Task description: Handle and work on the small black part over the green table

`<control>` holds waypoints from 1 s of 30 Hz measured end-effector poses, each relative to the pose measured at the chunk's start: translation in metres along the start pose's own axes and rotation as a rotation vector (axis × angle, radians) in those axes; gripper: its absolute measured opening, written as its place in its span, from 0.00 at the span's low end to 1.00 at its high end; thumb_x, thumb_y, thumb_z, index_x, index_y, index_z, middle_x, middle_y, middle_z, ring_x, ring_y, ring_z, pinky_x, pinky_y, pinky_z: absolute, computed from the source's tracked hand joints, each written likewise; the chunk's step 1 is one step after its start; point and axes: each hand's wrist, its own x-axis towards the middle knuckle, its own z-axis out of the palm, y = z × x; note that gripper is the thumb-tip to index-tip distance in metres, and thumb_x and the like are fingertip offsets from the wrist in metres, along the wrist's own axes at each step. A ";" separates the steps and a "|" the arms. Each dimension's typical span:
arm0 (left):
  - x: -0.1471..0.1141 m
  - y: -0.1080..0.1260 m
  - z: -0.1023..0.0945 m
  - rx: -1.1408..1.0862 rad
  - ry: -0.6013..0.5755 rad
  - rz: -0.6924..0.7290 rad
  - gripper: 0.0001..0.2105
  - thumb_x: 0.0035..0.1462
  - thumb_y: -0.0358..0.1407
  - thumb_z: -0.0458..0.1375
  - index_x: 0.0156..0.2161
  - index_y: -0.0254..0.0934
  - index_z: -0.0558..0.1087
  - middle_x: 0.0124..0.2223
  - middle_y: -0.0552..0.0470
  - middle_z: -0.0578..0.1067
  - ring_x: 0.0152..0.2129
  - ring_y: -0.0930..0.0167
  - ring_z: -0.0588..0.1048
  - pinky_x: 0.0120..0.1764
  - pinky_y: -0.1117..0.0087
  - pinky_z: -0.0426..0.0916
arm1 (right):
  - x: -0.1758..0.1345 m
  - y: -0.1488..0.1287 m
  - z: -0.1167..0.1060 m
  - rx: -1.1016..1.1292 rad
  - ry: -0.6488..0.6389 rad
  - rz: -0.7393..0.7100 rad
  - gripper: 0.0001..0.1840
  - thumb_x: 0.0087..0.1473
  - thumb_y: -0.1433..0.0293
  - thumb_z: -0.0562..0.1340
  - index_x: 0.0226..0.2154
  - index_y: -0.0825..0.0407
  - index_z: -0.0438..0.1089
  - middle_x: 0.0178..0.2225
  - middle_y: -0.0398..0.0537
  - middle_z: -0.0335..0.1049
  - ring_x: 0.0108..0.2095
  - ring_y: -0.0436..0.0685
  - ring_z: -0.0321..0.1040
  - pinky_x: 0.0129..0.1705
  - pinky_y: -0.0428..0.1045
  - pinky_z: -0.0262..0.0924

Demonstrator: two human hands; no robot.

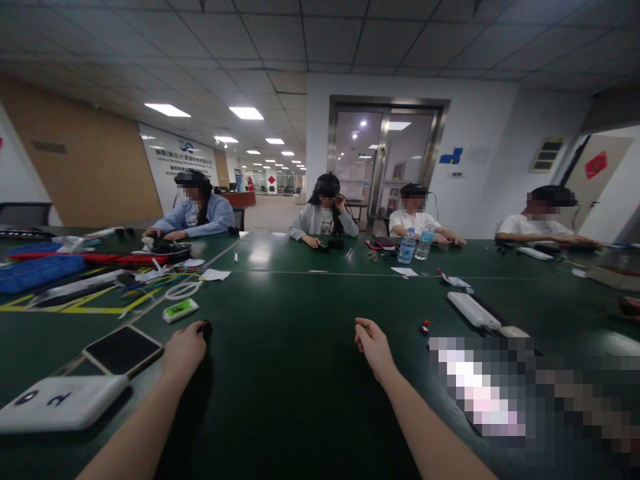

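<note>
My left hand point(185, 351) is closed above the green table point(280, 400), its fingers around a small black object point(206, 327) that is mostly hidden. Beside that hand lie a dark-screened device with a pale frame point(123, 351) and a white box-shaped device point(63, 402) with a black mark. Just beyond is a small green-and-white case point(181, 310). My right hand point(374, 345) hovers over the table with its fingers loosely bent and apart; I see nothing in it. To its right is a small red-and-black item point(425, 327).
A pixelated bright screen point(477, 390) lies at right, near a long white device point(473, 310). Two water bottles point(415, 245) stand at the far side. Cables point(183, 290) and a blue tray point(43, 273) lie at left. Several people sit across the table.
</note>
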 end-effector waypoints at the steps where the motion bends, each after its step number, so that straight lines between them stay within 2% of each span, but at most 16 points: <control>1: -0.007 0.018 0.003 -0.011 -0.055 0.033 0.21 0.57 0.28 0.41 0.52 0.25 0.67 0.45 0.30 0.71 0.41 0.54 0.72 0.42 0.55 0.66 | 0.002 -0.001 0.001 -0.002 0.009 0.009 0.19 0.48 0.62 0.60 0.43 0.51 0.66 0.21 0.40 0.64 0.23 0.52 0.62 0.24 0.46 0.57; 3: -0.028 0.058 0.014 -0.058 -0.118 0.173 0.19 0.57 0.28 0.44 0.51 0.34 0.68 0.48 0.38 0.71 0.44 0.61 0.71 0.46 0.61 0.65 | 0.004 -0.004 0.005 -0.015 0.012 0.028 0.17 0.48 0.63 0.60 0.41 0.52 0.66 0.21 0.40 0.64 0.22 0.52 0.61 0.23 0.46 0.56; 5: -0.055 0.095 0.029 -0.145 -0.219 0.418 0.16 0.55 0.31 0.50 0.48 0.48 0.71 0.51 0.53 0.70 0.46 0.69 0.70 0.49 0.71 0.63 | 0.005 -0.007 0.008 -0.044 -0.016 0.037 0.16 0.48 0.63 0.59 0.40 0.52 0.67 0.21 0.40 0.64 0.22 0.51 0.61 0.23 0.46 0.56; 6: -0.068 0.109 0.036 -0.237 -0.300 0.629 0.16 0.56 0.32 0.50 0.48 0.48 0.70 0.53 0.53 0.68 0.48 0.68 0.68 0.50 0.69 0.62 | 0.004 -0.009 0.010 -0.062 -0.042 0.034 0.15 0.49 0.64 0.59 0.40 0.52 0.68 0.21 0.41 0.64 0.22 0.51 0.61 0.23 0.46 0.56; 7: -0.079 0.119 0.041 -0.315 -0.348 0.731 0.16 0.56 0.32 0.49 0.49 0.48 0.69 0.53 0.54 0.68 0.49 0.68 0.67 0.51 0.67 0.62 | 0.001 -0.011 0.011 -0.082 -0.074 0.024 0.15 0.49 0.64 0.58 0.40 0.52 0.68 0.23 0.41 0.65 0.23 0.51 0.62 0.24 0.46 0.57; 9: -0.093 0.127 0.047 -0.424 -0.392 0.755 0.18 0.56 0.32 0.49 0.51 0.48 0.66 0.54 0.53 0.66 0.51 0.67 0.65 0.52 0.64 0.61 | -0.006 -0.013 0.012 -0.122 -0.144 -0.012 0.14 0.50 0.64 0.58 0.39 0.52 0.69 0.26 0.42 0.67 0.26 0.52 0.64 0.27 0.47 0.59; 12: -0.097 0.120 0.048 -0.555 -0.471 0.712 0.21 0.55 0.32 0.52 0.54 0.47 0.60 0.53 0.53 0.68 0.50 0.68 0.66 0.53 0.64 0.59 | -0.023 -0.017 0.012 -0.205 -0.241 -0.095 0.11 0.49 0.67 0.60 0.37 0.49 0.72 0.34 0.43 0.68 0.35 0.53 0.65 0.37 0.48 0.59; 14: -0.094 0.114 0.048 -0.626 -0.523 0.721 0.24 0.53 0.32 0.54 0.55 0.45 0.56 0.52 0.52 0.69 0.50 0.68 0.67 0.54 0.64 0.59 | -0.033 -0.021 0.013 -0.400 -0.370 -0.247 0.12 0.50 0.67 0.60 0.39 0.48 0.71 0.39 0.44 0.67 0.37 0.54 0.64 0.38 0.49 0.59; 16: -0.092 0.113 0.047 -0.665 -0.564 0.751 0.24 0.53 0.32 0.55 0.55 0.44 0.55 0.52 0.50 0.69 0.50 0.68 0.67 0.54 0.63 0.59 | -0.040 -0.026 0.015 -0.515 -0.472 -0.330 0.15 0.49 0.67 0.62 0.42 0.47 0.70 0.43 0.45 0.65 0.40 0.55 0.64 0.40 0.50 0.59; 18: -0.093 0.115 0.047 -0.673 -0.601 0.772 0.24 0.53 0.32 0.55 0.55 0.43 0.56 0.52 0.49 0.69 0.50 0.68 0.66 0.54 0.63 0.59 | -0.045 -0.030 0.019 -0.597 -0.549 -0.361 0.15 0.46 0.67 0.64 0.41 0.46 0.71 0.43 0.45 0.64 0.44 0.56 0.62 0.44 0.51 0.58; 21: -0.095 0.119 0.047 -0.665 -0.622 0.772 0.23 0.53 0.33 0.55 0.55 0.42 0.56 0.52 0.49 0.69 0.51 0.67 0.66 0.54 0.62 0.58 | -0.047 -0.031 0.024 -0.636 -0.576 -0.386 0.10 0.45 0.69 0.65 0.35 0.47 0.72 0.42 0.44 0.64 0.44 0.56 0.61 0.45 0.51 0.57; 24: -0.095 0.120 0.048 -0.669 -0.624 0.780 0.23 0.52 0.32 0.56 0.54 0.41 0.57 0.52 0.48 0.69 0.51 0.67 0.66 0.55 0.61 0.58 | -0.041 -0.028 0.025 -0.446 -0.454 -0.358 0.07 0.45 0.70 0.64 0.32 0.49 0.72 0.35 0.43 0.66 0.36 0.54 0.64 0.39 0.49 0.59; 26: -0.093 0.118 0.049 -0.680 -0.633 0.774 0.24 0.52 0.32 0.56 0.54 0.41 0.57 0.52 0.47 0.69 0.51 0.67 0.66 0.55 0.61 0.58 | -0.032 -0.023 0.021 -0.157 -0.231 -0.253 0.09 0.46 0.67 0.64 0.34 0.50 0.71 0.31 0.42 0.68 0.32 0.52 0.64 0.36 0.48 0.59; 28: -0.093 0.118 0.047 -0.686 -0.653 0.758 0.24 0.53 0.32 0.55 0.55 0.41 0.57 0.53 0.48 0.68 0.51 0.67 0.66 0.55 0.61 0.57 | -0.021 -0.017 0.012 0.266 0.091 -0.081 0.15 0.41 0.65 0.68 0.35 0.50 0.70 0.30 0.41 0.68 0.29 0.51 0.64 0.30 0.46 0.59; 30: -0.094 0.118 0.044 -0.680 -0.667 0.738 0.24 0.53 0.33 0.55 0.55 0.42 0.57 0.54 0.48 0.68 0.52 0.67 0.65 0.55 0.61 0.57 | -0.011 -0.011 0.002 0.362 0.163 -0.031 0.15 0.42 0.63 0.67 0.36 0.49 0.69 0.30 0.40 0.68 0.29 0.49 0.64 0.27 0.43 0.60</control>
